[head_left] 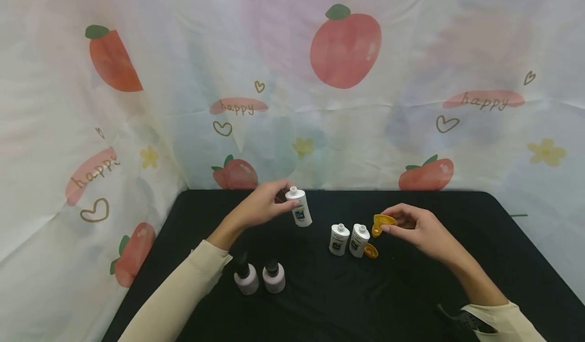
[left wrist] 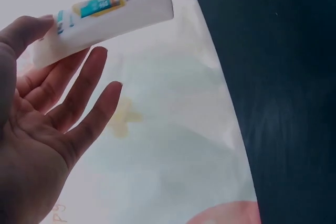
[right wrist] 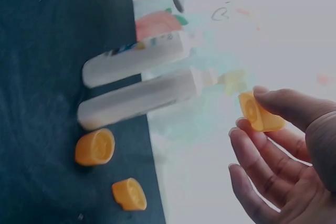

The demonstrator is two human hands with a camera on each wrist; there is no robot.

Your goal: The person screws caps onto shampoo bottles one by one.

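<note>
My left hand (head_left: 269, 200) pinches an uncapped white bottle (head_left: 299, 209) between thumb and fingers, raised above the far part of the table. In the left wrist view this bottle (left wrist: 121, 17) lies slanted, its label partly visible, with the other fingers (left wrist: 100, 108) spread below it. My right hand (head_left: 422, 228) pinches an orange bottle cap (right wrist: 260, 113) between thumb and fingertips. Left of that hand stand two more uncapped white bottles (head_left: 338, 240) (head_left: 359, 240), side by side. Beside them on the table are two orange caps (right wrist: 95, 148) (right wrist: 129, 194).
Two pinkish bottles (head_left: 246, 279) (head_left: 274, 277) with black tops stand at the near left, close to my left forearm. A black cloth (head_left: 329, 301) covers the table. Behind it hangs a printed fabric backdrop (head_left: 283, 53) with fruit and hearts.
</note>
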